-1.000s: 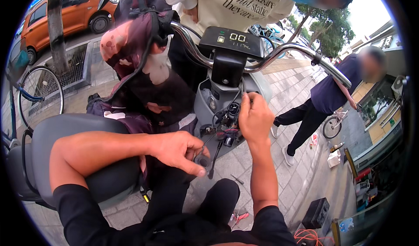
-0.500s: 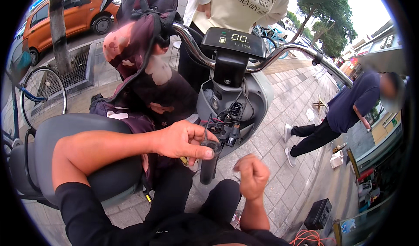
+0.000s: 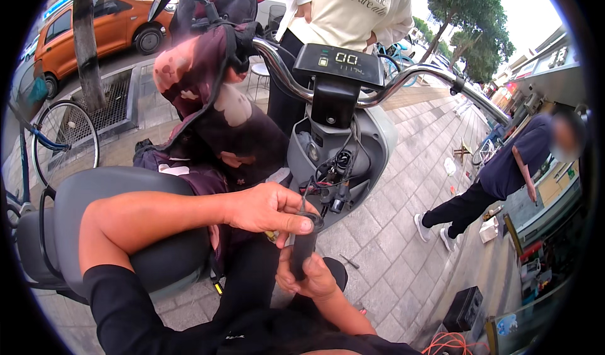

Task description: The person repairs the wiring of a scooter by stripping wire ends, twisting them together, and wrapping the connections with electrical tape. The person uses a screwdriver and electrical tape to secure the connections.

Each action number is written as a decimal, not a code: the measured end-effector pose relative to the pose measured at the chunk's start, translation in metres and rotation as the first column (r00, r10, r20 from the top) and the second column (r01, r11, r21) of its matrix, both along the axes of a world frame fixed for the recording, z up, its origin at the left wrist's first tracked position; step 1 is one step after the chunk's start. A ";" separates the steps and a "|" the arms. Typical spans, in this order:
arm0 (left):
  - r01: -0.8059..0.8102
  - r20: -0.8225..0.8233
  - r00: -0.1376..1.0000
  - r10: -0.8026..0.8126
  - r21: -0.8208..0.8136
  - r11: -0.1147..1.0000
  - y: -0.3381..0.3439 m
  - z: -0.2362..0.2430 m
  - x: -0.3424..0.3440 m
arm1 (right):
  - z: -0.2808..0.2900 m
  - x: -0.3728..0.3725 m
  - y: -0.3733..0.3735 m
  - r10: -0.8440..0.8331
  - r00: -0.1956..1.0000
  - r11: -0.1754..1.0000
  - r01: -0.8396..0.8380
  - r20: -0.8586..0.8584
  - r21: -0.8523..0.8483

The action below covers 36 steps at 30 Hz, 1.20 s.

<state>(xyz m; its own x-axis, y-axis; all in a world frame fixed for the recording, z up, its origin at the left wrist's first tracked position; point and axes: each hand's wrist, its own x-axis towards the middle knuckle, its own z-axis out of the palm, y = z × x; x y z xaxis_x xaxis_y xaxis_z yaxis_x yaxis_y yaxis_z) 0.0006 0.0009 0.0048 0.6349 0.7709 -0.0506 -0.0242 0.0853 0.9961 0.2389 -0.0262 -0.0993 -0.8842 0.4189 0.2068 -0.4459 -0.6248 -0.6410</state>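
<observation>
A black handlebar grip [image 3: 305,246] with a thin cable at its upper end stands nearly upright over my lap. My left hand [image 3: 272,210] pinches its top rim between thumb and fingers. Lower down, my right hand [image 3: 310,277] is wrapped round the grip's body. Just beyond them is the electric scooter's opened front panel [image 3: 378,156], where loose wires and connectors [image 3: 337,175] show. Above it sit the lit display [image 3: 340,65] and the chrome handlebar [image 3: 416,71], whose right end is bare metal.
The scooter seat [image 3: 126,197] is under my left arm, and a dark patterned cover [image 3: 214,109] hangs from the left handlebar. One person [image 3: 353,8] stands beyond the scooter, another [image 3: 510,159] at right. A small dark tool [image 3: 350,261] lies on the paving near a black box [image 3: 463,308].
My right hand has moved left and closed round the lower part of the grip. My left hand keeps its pinch at the top. The person at right has shifted position.
</observation>
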 end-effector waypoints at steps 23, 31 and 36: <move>-0.174 -0.100 0.979 0.180 0.069 0.982 0.001 0.002 0.004 | 0.008 -0.015 -0.012 -0.628 0.732 0.733 0.442 0.264 0.516; -0.219 -0.151 0.962 0.229 0.078 0.973 0.001 0.006 0.007 | 0.005 -0.022 -0.013 -0.718 0.636 0.652 0.473 0.283 0.592; -0.232 -0.148 0.959 0.241 0.074 0.970 0.002 0.001 0.006 | 0.007 -0.024 -0.014 -0.721 0.641 0.644 0.476 0.265 0.599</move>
<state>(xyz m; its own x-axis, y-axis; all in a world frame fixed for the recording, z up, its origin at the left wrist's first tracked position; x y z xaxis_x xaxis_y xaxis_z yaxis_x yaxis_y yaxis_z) 0.0066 0.0028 0.0058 0.4217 0.9026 -0.0867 0.1174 0.0404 0.9923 0.2148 -0.0397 -0.0926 -0.4914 0.8537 0.1726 -0.1972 0.0840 -0.9768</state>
